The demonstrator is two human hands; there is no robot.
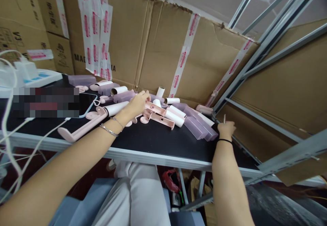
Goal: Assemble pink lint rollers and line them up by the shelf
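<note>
Fingers of your left hand (141, 102) are drawn close together, with a narrow gap at most, at the near-left end of the upper pink holder (156, 109); you have contact there, or nearly so, but whether you grip it cannot be told. That holder lies slantwise at the middle of the black tabletop (143, 146), just above a lower pink holder (163, 119) and beside a white tube (175, 117). Your right hand (226, 129) is curled nearly into a fist near the tabletop's right end, holding a thin pale piece (224, 118) that sticks up from your fingers; the rest of it is hidden. To the left of that hand lie lavender boxes (196, 127), leaning against one another.

On your left, a larger pink holder (84, 127) lies under your forearm's far side, near a phone (88, 104) that is partly covered by a pixelated patch.

As for writing, the back cardboard wall (125, 31) bears "MAD" and, farther right, "IA", with tape strips (95, 31) covering the letters between. The strips carry repeated red labels whose lettering is too small for you to read. On the left cardboard panel (15, 18) you can read "V3", turned sideways; other characters there are unclear.
</note>
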